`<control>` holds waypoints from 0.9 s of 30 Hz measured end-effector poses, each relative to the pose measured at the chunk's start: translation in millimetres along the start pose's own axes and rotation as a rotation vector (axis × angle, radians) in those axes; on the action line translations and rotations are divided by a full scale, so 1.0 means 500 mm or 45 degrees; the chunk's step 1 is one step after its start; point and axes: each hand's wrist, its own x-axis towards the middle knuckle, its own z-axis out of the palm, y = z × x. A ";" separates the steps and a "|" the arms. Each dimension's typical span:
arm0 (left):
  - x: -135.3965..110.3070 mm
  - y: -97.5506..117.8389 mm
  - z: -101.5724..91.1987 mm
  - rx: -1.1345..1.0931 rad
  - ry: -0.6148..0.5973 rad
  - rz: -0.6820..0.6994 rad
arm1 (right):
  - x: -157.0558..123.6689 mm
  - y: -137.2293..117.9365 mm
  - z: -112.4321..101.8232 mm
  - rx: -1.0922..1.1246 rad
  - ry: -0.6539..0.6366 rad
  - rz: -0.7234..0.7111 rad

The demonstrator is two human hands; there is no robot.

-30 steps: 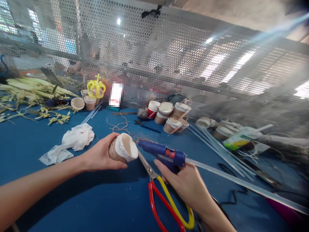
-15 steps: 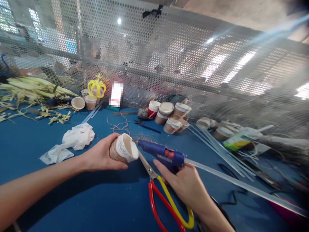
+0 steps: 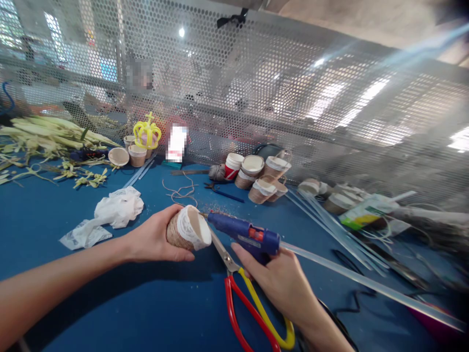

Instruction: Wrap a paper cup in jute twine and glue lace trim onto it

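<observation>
My left hand (image 3: 157, 239) is wrapped round a paper cup (image 3: 186, 228) covered in brown twine, with a white lace band below its rim. The cup lies tilted, its mouth toward the right. In my right hand (image 3: 278, 278) is a blue hot glue gun (image 3: 245, 233), with a long clear glue stick (image 3: 351, 274) running out of its back. The gun's nozzle is at the far side of the cup's rim; I cannot tell whether it touches. Beneath the gun lie scissors (image 3: 234, 274) with one red and one yellow handle.
Wrapped cups (image 3: 252, 165) and a grey twine ball (image 3: 217, 172) stand at the back of the blue table (image 3: 146, 308). White lace (image 3: 120, 208) lies left. Glue sticks (image 3: 330, 225) lie right. Pliers (image 3: 223, 192), a yellow crown (image 3: 147, 132) and dried husks (image 3: 47, 132) are farther back, before a perforated metal screen (image 3: 205, 73).
The glue gun's nozzle has shifted very slightly left along the cup's rim. The cup has moved only a touch, and both hands keep their hold.
</observation>
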 end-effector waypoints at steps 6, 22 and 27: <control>0.000 -0.005 0.001 -0.059 -0.035 -0.025 | 0.004 -0.011 0.000 0.084 0.033 -0.023; -0.006 -0.005 0.004 -0.259 -0.122 -0.104 | 0.001 -0.025 0.003 0.169 0.044 -0.031; -0.007 0.004 0.007 -0.388 -0.148 -0.172 | 0.003 -0.020 0.000 0.135 0.005 -0.050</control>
